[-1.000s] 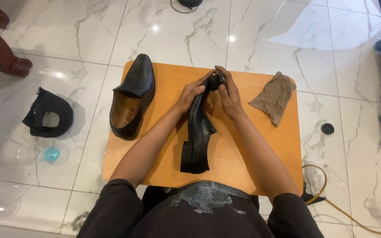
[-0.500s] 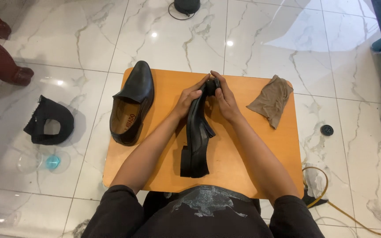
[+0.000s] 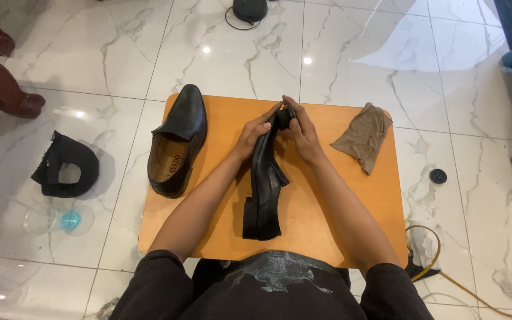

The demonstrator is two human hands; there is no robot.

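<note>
A black leather shoe (image 3: 263, 184) lies on its side in the middle of a small orange table (image 3: 321, 219), heel toward me. My left hand (image 3: 253, 133) holds the left side of its toe end. My right hand (image 3: 301, 133) grips the toe from the right, and a small dark object sits under its fingers at the toe tip; I cannot tell what it is. The matching black shoe (image 3: 177, 142) rests upright on the table's left part, untouched.
A brown cloth (image 3: 364, 137) lies crumpled on the table's right side. On the marble floor are a black fabric piece (image 3: 66, 166) and a clear lid with a blue blob (image 3: 66, 219) at left, a small round black cap (image 3: 438, 176) at right, and a yellow cable (image 3: 445, 272).
Both hands stay on the shoe's toe. The shoe has barely shifted, and the view has moved slightly.
</note>
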